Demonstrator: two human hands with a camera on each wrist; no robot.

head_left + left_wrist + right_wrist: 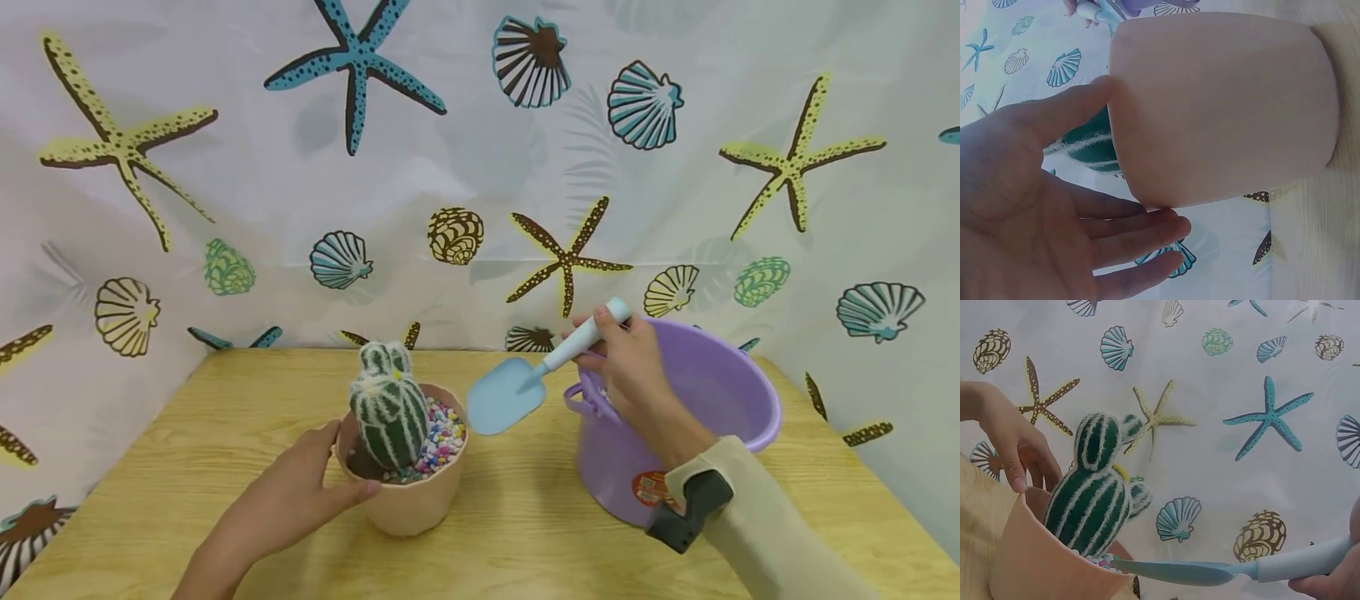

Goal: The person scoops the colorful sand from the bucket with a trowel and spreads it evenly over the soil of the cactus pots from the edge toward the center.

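Note:
A peach flowerpot (415, 504) stands on the table, holding a green cactus (392, 425) with fuzzy white stripes. Colourful pebbles (444, 437) lie in the pot along the right side of the cactus, with a brown surface showing on the left. My left hand (288, 496) grips the pot's rim, thumb at the near edge and fingers at the left side. In my right hand (630, 367) is a light blue trowel (508, 396), held by its pale handle. Its blade tilts down to the left, close by the pot's right rim; in the right wrist view, its tip overlaps the pebbles (1102, 560).
A purple bucket (765, 417) with a side handle and an orange label stands on the right, partly behind my right forearm. The wooden table (517, 533) ends at a white cloth backdrop (465, 167) printed with shells and starfish.

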